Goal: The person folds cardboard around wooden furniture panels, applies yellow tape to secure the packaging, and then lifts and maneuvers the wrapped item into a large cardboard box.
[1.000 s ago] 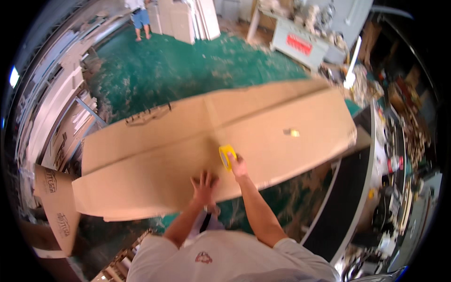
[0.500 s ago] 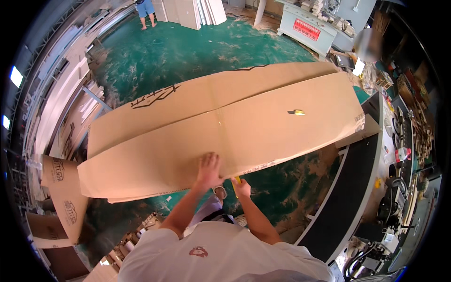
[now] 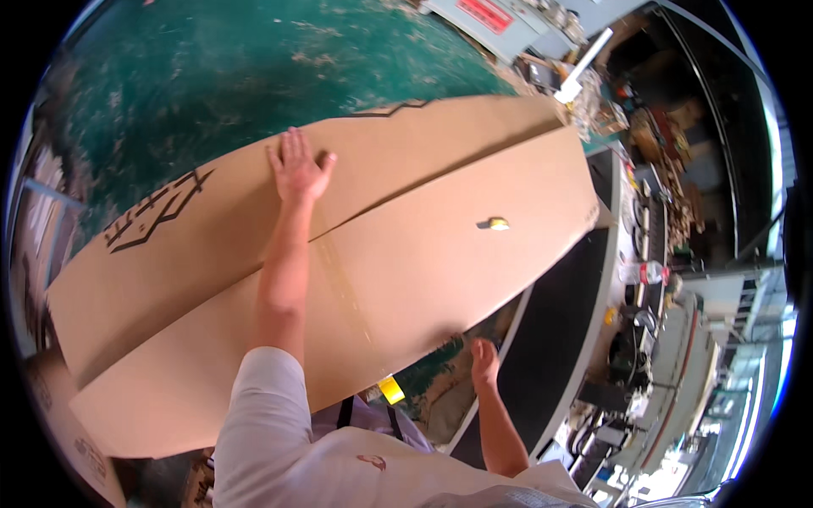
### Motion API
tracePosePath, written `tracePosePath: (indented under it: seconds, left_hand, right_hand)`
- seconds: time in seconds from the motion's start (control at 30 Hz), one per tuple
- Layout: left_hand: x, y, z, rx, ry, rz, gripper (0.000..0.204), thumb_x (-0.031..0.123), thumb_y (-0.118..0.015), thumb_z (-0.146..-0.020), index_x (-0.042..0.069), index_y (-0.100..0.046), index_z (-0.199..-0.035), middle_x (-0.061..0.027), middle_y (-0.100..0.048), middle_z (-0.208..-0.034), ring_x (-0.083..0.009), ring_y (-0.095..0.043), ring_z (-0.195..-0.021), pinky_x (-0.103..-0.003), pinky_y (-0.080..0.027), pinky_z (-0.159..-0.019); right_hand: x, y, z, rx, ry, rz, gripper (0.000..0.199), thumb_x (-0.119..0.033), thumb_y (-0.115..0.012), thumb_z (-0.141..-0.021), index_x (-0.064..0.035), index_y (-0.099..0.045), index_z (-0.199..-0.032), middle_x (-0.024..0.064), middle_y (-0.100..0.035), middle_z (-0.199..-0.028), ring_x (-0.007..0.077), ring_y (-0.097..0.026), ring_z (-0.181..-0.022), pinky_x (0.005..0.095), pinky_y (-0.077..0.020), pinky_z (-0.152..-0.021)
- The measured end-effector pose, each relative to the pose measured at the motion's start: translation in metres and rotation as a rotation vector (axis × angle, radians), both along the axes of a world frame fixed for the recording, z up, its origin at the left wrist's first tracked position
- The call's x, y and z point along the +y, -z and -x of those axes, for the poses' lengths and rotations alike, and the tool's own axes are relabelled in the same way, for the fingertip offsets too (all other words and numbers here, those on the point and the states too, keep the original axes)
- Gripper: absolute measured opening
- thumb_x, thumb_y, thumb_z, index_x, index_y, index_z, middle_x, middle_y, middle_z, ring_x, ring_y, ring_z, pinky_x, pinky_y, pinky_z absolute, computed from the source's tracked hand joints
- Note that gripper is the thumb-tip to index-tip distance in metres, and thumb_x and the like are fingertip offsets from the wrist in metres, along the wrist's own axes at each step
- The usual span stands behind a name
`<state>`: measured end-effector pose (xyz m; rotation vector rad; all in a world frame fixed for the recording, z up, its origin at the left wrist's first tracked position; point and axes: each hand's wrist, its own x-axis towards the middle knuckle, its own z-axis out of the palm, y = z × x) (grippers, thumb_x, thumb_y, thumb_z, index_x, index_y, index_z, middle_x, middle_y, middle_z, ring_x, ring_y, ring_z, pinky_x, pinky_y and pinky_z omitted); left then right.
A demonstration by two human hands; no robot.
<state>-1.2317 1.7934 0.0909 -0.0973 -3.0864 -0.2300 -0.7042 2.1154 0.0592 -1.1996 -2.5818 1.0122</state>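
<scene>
A large brown cardboard box [image 3: 440, 229] lies in front of me, its two long top flaps meeting at a lengthwise seam. My left hand [image 3: 301, 169] rests flat on the far flap, fingers spread, with the arm stretched across the box. A strip of clear tape [image 3: 347, 296] runs crosswise over the near flap. At its near end, a yellow piece [image 3: 391, 389] hangs at the box edge. My right hand [image 3: 484, 366] is raised beside the near edge, apart from the box, fingers extended and holding nothing visible. A small yellow-and-dark item [image 3: 498, 224] lies on the near flap.
On the right stands a long bench with a black surface [image 3: 559, 330], with a plastic bottle [image 3: 644, 273] and tools beyond it. A pale cabinet [image 3: 500, 25] is at the back. Green floor [image 3: 203, 76] stretches behind the box; another cardboard piece [image 3: 72, 423] is at lower left.
My left hand has moved from the near flap to the far flap. The right hand has left the yellow piece at the edge and moved right. The view has shifted rightward.
</scene>
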Motion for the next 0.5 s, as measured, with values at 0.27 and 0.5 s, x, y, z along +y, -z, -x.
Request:
tracePosePath:
  seconds: [0.27,0.5]
  left_hand:
    - [0.002,-0.001,-0.127,-0.076,0.112,0.059,0.085,0.059,-0.036,-0.099,-0.002,-0.025,-0.157,-0.0209,-0.017,-0.167,-0.0311,-0.01,-0.156,-0.052,0.0,-0.125]
    - [0.027,-0.007,-0.431,-0.146,0.28,-0.132,0.085,0.054,-0.057,-0.091,-0.002,-0.037,-0.152,-0.0225,-0.03,-0.162,-0.0375,-0.024,-0.152,-0.06,-0.013,-0.121]
  right_hand:
    - [0.026,-0.054,0.143,0.198,-0.353,-0.299,0.019,-0.017,-0.067,-0.089,-0.006,-0.068,-0.105,0.0132,-0.067,-0.097,0.0314,-0.067,-0.09,0.04,-0.0541,-0.08]
    - [0.105,-0.012,0.289,-0.203,-0.591,-0.966,0.053,-0.014,-0.055,-0.09,-0.0124,-0.052,-0.143,0.0124,-0.048,-0.144,0.0294,-0.041,-0.138,0.0508,-0.0386,-0.109]
